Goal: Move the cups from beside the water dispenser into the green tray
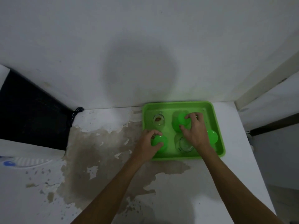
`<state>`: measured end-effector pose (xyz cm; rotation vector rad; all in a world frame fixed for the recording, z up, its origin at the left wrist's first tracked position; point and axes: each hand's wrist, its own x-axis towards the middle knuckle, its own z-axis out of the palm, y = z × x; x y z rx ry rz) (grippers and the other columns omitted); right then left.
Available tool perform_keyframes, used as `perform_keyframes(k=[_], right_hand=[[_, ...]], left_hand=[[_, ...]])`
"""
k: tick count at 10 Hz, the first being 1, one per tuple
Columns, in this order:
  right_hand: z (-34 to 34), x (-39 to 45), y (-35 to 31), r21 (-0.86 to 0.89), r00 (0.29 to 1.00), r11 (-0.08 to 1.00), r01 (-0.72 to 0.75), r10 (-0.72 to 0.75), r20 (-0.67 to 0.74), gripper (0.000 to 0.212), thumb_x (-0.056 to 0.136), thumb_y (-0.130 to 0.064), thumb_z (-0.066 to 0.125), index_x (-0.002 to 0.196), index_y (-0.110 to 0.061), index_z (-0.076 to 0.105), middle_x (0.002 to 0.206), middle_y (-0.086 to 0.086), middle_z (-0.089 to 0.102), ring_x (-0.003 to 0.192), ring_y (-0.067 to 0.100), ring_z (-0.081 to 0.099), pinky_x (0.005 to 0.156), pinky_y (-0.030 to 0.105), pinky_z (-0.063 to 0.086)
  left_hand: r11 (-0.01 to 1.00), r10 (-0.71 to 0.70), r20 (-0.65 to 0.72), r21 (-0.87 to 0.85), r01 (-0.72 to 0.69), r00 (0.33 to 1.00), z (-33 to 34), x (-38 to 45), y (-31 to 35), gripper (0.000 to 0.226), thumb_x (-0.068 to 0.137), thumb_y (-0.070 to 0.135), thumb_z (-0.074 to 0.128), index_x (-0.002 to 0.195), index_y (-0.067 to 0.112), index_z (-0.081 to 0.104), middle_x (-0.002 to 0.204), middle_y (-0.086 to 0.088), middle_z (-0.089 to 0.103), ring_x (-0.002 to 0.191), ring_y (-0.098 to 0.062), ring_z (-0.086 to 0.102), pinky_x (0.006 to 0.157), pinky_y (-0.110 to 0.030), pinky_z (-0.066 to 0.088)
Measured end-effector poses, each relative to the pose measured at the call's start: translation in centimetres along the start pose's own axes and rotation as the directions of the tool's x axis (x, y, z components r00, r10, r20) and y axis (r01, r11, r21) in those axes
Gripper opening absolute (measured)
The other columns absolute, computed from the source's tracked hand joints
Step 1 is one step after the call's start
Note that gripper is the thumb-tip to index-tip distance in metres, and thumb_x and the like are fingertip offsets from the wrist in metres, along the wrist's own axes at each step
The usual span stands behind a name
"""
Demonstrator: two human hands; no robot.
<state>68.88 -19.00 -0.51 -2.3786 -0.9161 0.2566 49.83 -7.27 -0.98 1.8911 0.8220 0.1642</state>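
The green tray (216, 120) lies at the back right of the white counter, against the wall. Inside it stand three upside-down green cups and two clear glasses. My left hand (148, 143) grips the green cup (160, 142) in the tray's front left corner. My right hand (194, 130) closes over the green cup (180, 121) at the back middle. A third green cup (212, 137) stands at the right edge, partly behind my right wrist. One clear glass (158, 119) is at the back left, another (184, 144) at the front under my right hand.
The counter (234, 183) has worn, peeling brown patches in its middle. A black appliance (32, 113) with a cord stands at the left, and a white object with a blue cap (8, 163) lies at the left edge. The counter's right edge drops off beside the tray.
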Motion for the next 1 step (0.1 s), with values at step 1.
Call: perform_keyframes(k=[1], right_hand=[[-0.24,-1.32,-0.56,0.025,0.999,1.000,0.004,-0.003,-0.036,0.034,0.079,-0.019,0.078,0.107,-0.009,0.062,0.117,0.014,0.056,0.096,0.027,0.059,0.080,0.030,0.047]], left_hand=[[0.999,0.000,-0.018,-0.038,0.000,1.000,-0.12,-0.73,-0.26,0.030,0.078,0.019,0.078,0.101,0.031,0.064,0.110,-0.002,0.056,0.097,-0.010,0.056,0.085,-0.020,0.045]])
